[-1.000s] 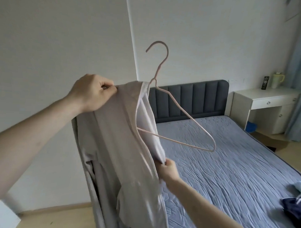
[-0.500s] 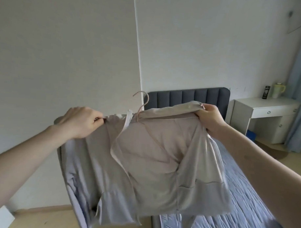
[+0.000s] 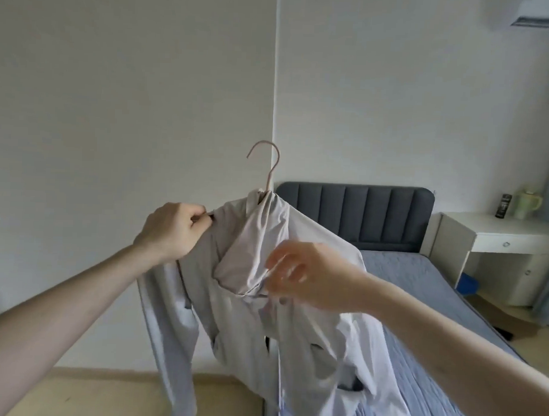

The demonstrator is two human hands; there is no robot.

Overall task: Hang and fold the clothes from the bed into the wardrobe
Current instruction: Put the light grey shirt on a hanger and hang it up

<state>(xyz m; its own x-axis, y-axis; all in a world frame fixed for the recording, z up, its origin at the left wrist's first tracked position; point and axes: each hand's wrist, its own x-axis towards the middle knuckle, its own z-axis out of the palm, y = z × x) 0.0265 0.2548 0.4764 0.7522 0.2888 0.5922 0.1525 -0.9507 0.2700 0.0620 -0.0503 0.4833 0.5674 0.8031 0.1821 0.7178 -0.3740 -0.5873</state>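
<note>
1. Left hand (image 3: 173, 230): fingers curled and clamped on the left shoulder of the shirt (image 3: 263, 300), at the end of the hanger arm beneath the cloth. This hand carries the load.
2. Hanger (image 3: 267, 164): only the hook and neck show, rising from the collar. The hook stands upright, with its open side to the left. The hanger arms run left to right under the shoulders, the right end sloping down.
3. Shirt: draped on the hanger and held in the air between the two hands, in front of the wall and left of the bed (image 3: 425, 294). Its long axis hangs straight down; one sleeve hangs below the left hand.
4. Right hand (image 3: 305, 275): blurred, at the chest just below the collar. Fingers appear loosely bent near a fold; whether they pinch the cloth cannot be told.
5. Judgement: the hook lies above and between the hands, nearer the left. The wardrobe is not in view.
</note>
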